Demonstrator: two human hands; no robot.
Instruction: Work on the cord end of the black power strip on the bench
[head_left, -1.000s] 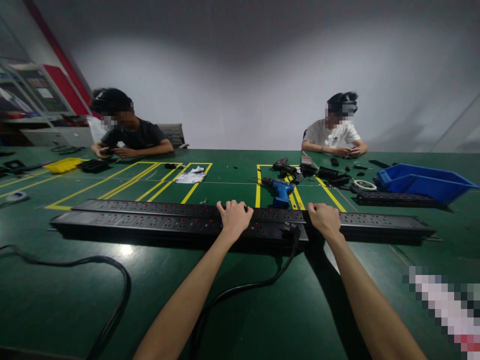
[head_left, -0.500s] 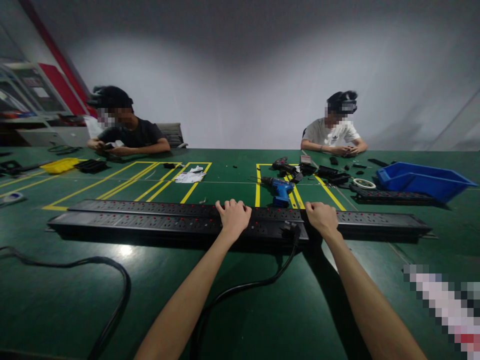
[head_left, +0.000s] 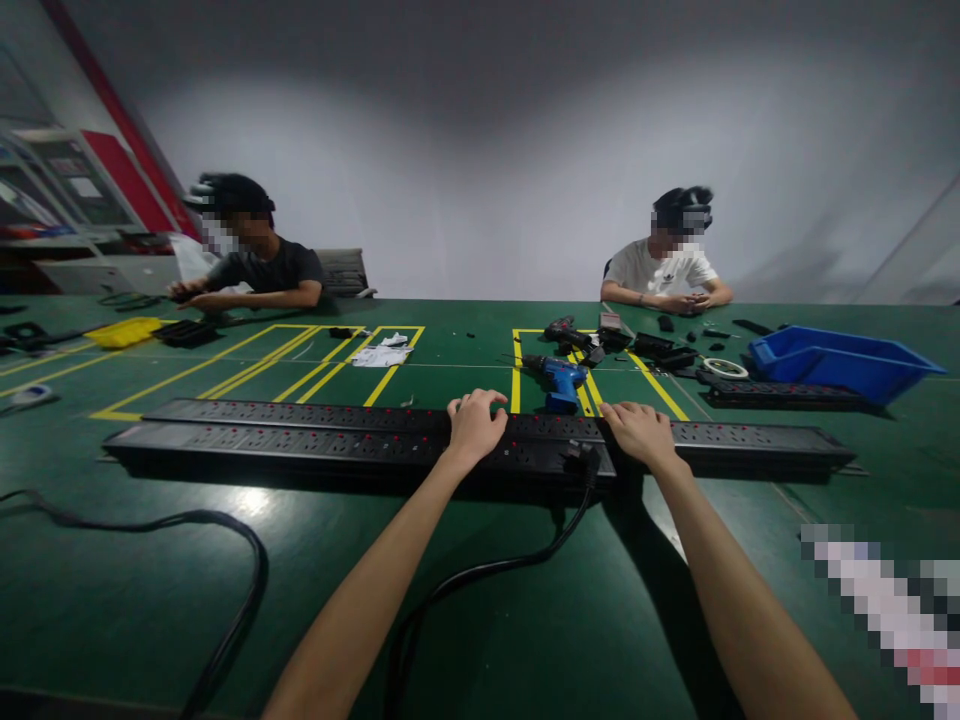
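Two long black power strips lie side by side across the table: a front power strip (head_left: 285, 444) and a rear power strip (head_left: 739, 437) reaching farther right. Both carry rows of sockets with red dots. My left hand (head_left: 478, 428) is over the strips near the middle, fingers curved and thumb apart; whether it touches is unclear. My right hand (head_left: 641, 434) rests over the rear strip, its fingers bent across the top, past the front strip's right end. Between the hands, a black plug (head_left: 582, 458) sits on the front strip, and its cord (head_left: 487, 569) runs toward me.
Beyond the strips lie a blue power drill (head_left: 561, 378), white papers (head_left: 382, 352), a tape roll (head_left: 725, 369) and a blue bin (head_left: 847, 358). A yellow tray (head_left: 124, 332) is far left. A loose black cable (head_left: 225, 518) curves near left. Two people sit across the table.
My left hand has shifted slightly right, and its fingers are less spread. My right hand has moved a little left. The strips look still; the person at far left has moved their hands leftward.
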